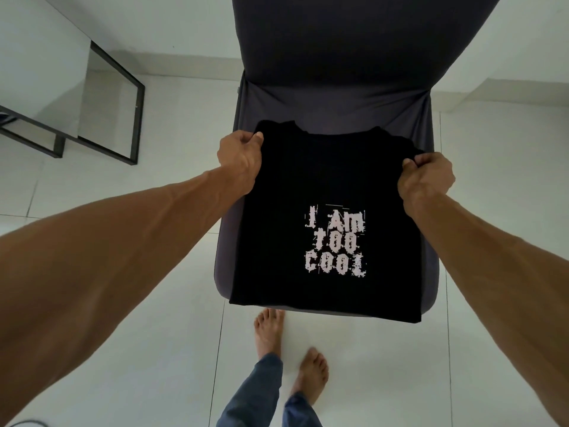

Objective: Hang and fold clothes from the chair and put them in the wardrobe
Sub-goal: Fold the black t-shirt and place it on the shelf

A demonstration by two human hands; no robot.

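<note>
A black T-shirt [326,180] with pale printed lettering lies folded into a rectangle on the seat of a dark grey chair [332,103]. Its collar points toward the chair back and its lower edge hangs slightly over the seat's front. My left hand [240,158] pinches the shirt's upper left corner at the shoulder. My right hand [426,177] grips the upper right corner the same way. Both arms reach forward from the bottom of the view. No other clothes show on the chair, and no wardrobe is in sight.
A black metal-framed table [123,87] with a pale top stands at the left against the white wall. The floor is white tile. My bare feet [289,343] stand just in front of the chair's front edge.
</note>
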